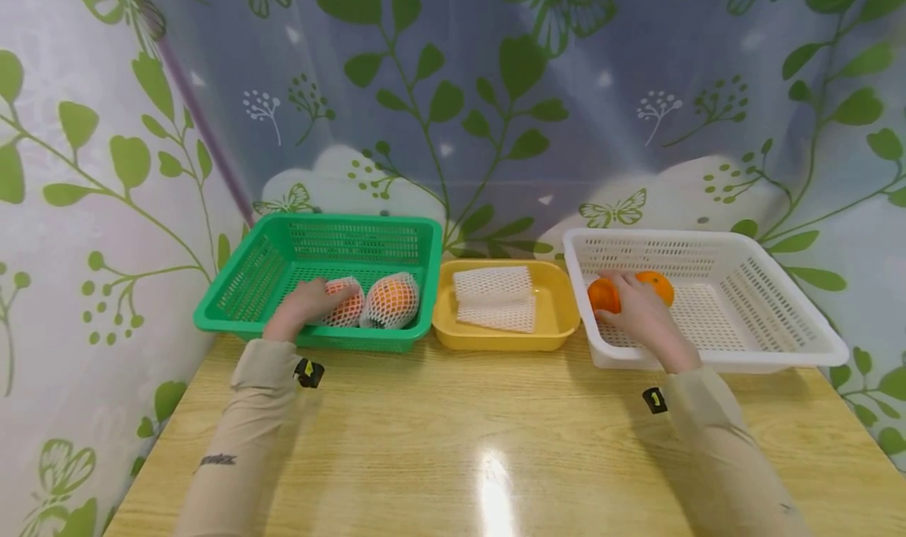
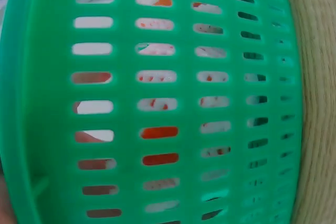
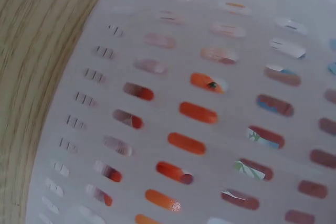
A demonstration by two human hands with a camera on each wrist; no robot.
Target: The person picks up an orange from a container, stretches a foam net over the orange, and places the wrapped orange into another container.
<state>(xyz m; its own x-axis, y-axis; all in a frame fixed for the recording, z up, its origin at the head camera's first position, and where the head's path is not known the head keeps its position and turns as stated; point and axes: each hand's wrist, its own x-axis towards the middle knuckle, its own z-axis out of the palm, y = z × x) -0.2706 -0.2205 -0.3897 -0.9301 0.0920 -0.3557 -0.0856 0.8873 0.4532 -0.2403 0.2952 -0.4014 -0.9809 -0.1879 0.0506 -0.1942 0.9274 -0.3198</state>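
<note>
In the green basket, my left hand holds the left one of two oranges in white foam nets; its fingers lie over this net-wrapped orange. The second wrapped orange lies close on its right. Inside the white basket, my right hand grips a bare orange near the left wall, thumb at the front and fingers over the top. Another orange sits just behind that hand. Both wrist views look through slotted basket walls, so the fingers are mostly hidden.
Between the baskets stands a yellow tray with white foam nets lying in it. All three containers stand along the back of a wooden table, against a leaf-patterned curtain.
</note>
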